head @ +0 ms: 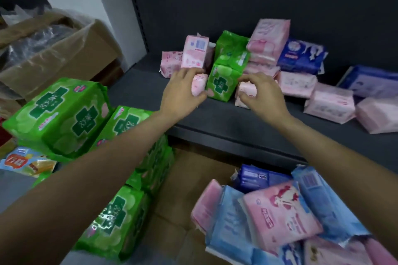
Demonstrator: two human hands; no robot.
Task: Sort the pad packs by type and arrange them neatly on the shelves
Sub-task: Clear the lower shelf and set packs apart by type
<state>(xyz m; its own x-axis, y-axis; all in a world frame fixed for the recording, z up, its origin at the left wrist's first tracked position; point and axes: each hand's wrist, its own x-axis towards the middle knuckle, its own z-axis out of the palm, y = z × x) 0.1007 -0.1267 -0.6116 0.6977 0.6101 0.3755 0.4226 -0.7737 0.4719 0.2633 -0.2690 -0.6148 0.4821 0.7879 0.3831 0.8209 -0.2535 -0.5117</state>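
On the dark shelf (211, 118) lies a mixed heap of pad packs. A green pack (224, 80) stands at the middle front with a second green pack (231, 46) above it. My left hand (183, 90) grips a small pink pack (199, 86) just left of the green one, below an upright pink pack (195, 51). My right hand (261, 94) pinches another pink pack (245, 94) at the green pack's right. Pale pink packs (329, 103) and dark blue packs (301, 55) spread to the right.
Large green packs (58, 114) are stacked at the left beside the shelf. A cardboard box (178, 189) below holds pink, light blue and dark blue packs (277, 215). An open carton (56, 49) with plastic film stands at the far left.
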